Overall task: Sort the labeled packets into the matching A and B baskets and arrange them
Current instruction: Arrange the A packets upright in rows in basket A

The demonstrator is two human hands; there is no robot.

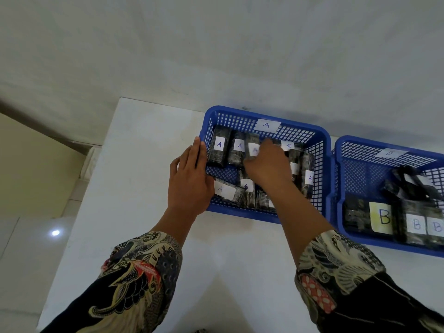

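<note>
Our flat left hand steadies basket A; inside it, our right hand covers a packet, grip indiscernible. Careless nudging risks toppling neighbouring upright packets.

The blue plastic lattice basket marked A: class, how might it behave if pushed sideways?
The blue plastic lattice basket marked A would probably slide on the smooth white table, not tip, being wide and low. The left hand, flat against its side, likely steadies it.

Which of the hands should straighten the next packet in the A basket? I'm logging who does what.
Probably the right hand: it is already inside the A basket, fingers on a packet in the back row. The left hand lies flat against the basket's outer left wall, seemingly steadying it.
</note>
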